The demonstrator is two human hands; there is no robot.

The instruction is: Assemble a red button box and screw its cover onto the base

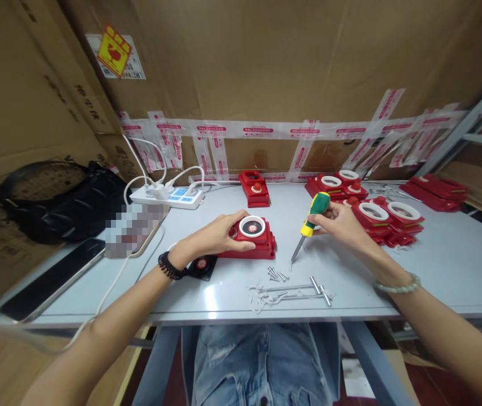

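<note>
Rods (pixel 293 288), with string, lower centre. Screws (pixel 273 274), loose, just beyond. Screwdriver (pixel 307 229), green and yellow, right of centre, gripped in right hand (pixel 342 224), tip down. Red box (pixel 261 248), centre, clasped by left hand (pixel 217 235). Further red boxes (pixel 371 227), grouped, right. Power strip (pixel 186 199), plugs fitted, left of centre, behind. Red case (pixel 260 199), upper centre, rearmost.
</note>
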